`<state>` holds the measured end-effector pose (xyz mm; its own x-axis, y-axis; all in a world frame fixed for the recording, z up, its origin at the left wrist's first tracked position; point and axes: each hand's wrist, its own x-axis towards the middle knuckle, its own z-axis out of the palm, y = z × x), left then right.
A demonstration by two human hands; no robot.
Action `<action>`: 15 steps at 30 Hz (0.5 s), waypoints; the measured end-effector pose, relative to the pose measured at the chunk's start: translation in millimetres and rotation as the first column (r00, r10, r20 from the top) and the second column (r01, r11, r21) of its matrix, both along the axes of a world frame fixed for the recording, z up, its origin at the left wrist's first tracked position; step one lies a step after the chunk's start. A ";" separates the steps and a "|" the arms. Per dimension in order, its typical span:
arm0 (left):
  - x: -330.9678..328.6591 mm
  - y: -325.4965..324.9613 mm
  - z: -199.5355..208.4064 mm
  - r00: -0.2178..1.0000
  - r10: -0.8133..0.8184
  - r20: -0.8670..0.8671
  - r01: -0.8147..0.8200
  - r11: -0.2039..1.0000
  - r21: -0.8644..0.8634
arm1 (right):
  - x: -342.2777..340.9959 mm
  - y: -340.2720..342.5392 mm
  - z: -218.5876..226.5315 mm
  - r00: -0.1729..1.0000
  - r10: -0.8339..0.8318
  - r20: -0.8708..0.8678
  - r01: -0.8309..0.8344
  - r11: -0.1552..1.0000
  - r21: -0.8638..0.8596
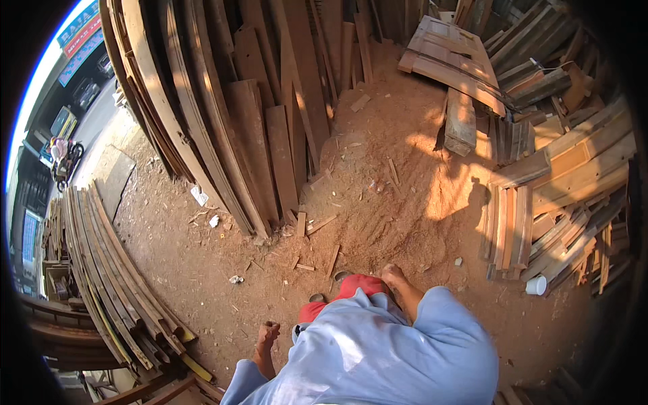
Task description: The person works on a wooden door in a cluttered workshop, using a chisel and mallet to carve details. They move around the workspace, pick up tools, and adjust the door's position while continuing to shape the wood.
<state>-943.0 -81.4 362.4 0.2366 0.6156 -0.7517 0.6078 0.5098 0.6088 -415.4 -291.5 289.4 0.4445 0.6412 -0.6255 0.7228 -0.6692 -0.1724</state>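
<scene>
The left hand (268,331) is curled, contents indeterminable; the right hand's (391,272) closure cannot be determined. A slim, straight, brown wood strip (333,261) lies nearby.

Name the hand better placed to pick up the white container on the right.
Likely the right hand: it is nearer the white container; the left hand is on your body's far side.

1. Left hand (267,333): fingers curled, beside the blue shirt (364,351).
2. Long planks (118,270) lie left of that hand.
3. Tall boards (250,128) stand well ahead of it.
4. Right hand (392,272): beside the red trousers (361,285).
5. White cup (536,285): well right of that hand, near stacked wood (509,226).
</scene>
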 end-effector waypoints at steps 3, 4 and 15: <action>-17.9 43.1 21.2 0.720 -0.645 -0.257 0.677 0.734 0.052 | -41.7 -92.7 17.9 0.847 -0.531 0.008 0.531 0.847 0.005; -22.3 48.8 37.2 0.544 -0.804 -0.240 0.832 0.554 0.031 | -53.1 -121.8 11.2 0.780 -0.626 0.001 0.625 0.779 -0.034; 121.6 -3.1 33.4 0.060 -0.997 -0.043 0.998 0.059 0.039 | -237.7 -229.5 -57.4 0.473 -0.872 -0.123 0.870 0.485 -0.094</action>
<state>-821.4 -84.5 395.8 0.6558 -0.1654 -0.7366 0.5230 -0.6041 0.6013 -653.1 -521.0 232.0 0.6794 -0.0375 -0.7328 -0.2644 -0.9441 -0.1969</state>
